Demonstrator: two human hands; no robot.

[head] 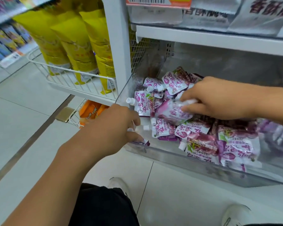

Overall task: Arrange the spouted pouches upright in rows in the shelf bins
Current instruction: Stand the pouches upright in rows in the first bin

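Several purple and white spouted pouches (168, 129) lie jumbled in a clear plastic shelf bin (170, 156) on the lowest shelf. My right hand (216, 98) reaches into the bin from the right and grips one pouch (173, 112) by its top, tilted. My left hand (116, 126) is at the bin's front left corner, its fingers closed on a pouch (145, 141) of which only a purple edge and white caps show. More pouches (175, 80) lie flat toward the back of the bin.
A white wire basket (69, 79) with tall yellow bags (75, 41) hangs to the left of the white shelf post (119, 46). Orange packs (90, 110) sit in a lower wire basket. A white shelf (219, 39) with grey bags runs above the bin. My shoes stand on the tiled floor (31, 128).
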